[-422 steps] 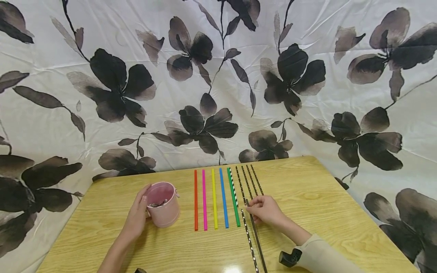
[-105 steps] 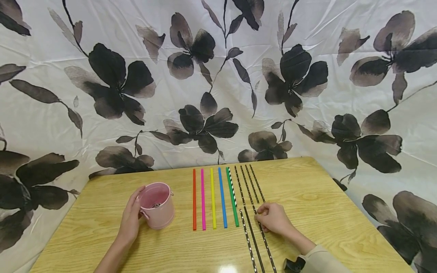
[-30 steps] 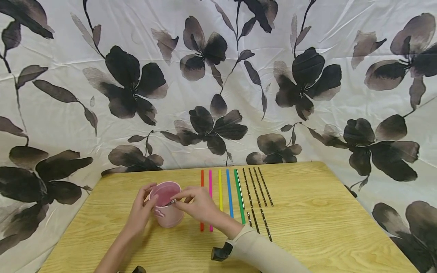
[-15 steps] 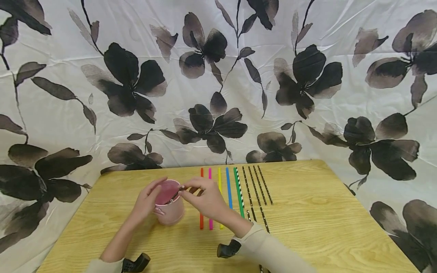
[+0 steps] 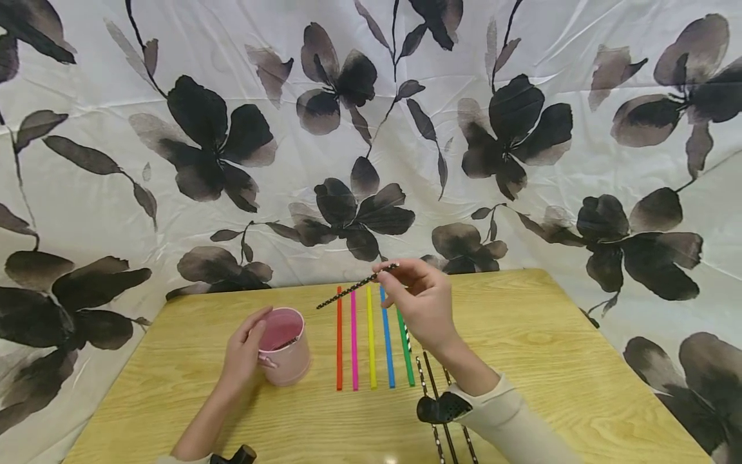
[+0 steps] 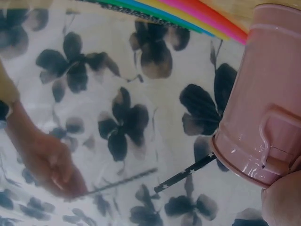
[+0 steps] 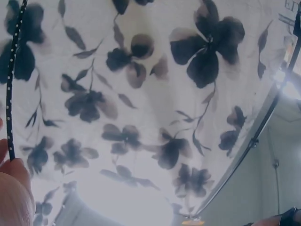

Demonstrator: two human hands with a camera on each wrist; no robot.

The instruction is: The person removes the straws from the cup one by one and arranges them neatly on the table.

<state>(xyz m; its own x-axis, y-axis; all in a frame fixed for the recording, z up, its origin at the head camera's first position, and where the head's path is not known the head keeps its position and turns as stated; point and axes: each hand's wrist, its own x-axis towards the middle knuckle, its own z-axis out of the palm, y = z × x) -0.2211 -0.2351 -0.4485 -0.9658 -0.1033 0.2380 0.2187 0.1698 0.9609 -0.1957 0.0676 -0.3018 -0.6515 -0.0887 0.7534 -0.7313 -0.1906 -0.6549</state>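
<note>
My left hand (image 5: 242, 351) grips the side and rim of a small pink bucket (image 5: 288, 368), which tilts slightly. Inside it lies a dark patterned straw (image 5: 286, 343); the left wrist view shows this star-printed straw (image 6: 186, 174) poking out past the rim. Raised over the back of the table, my right hand (image 5: 426, 306) pinches one end of a black straw with white dots (image 5: 353, 288) between thumb and fingers. The dotted straw slants down toward the bucket, its free end apart from it. In the right wrist view the dotted straw (image 7: 10, 80) stands nearly upright.
Red (image 5: 339, 348), pink (image 5: 354, 348), yellow (image 5: 371, 348), blue (image 5: 387, 341) and green (image 5: 406, 348) straws lie side by side. A striped straw adjoins the green one. Three dark straws (image 5: 449, 444) lie partly under my right wrist. Floral cloth (image 5: 359, 148) hangs behind the table.
Earlier my right hand laid dark straws in a front row. It then reached into the bucket, drew the dotted straw out and lifted it up and right. The left hand stayed on the bucket.
</note>
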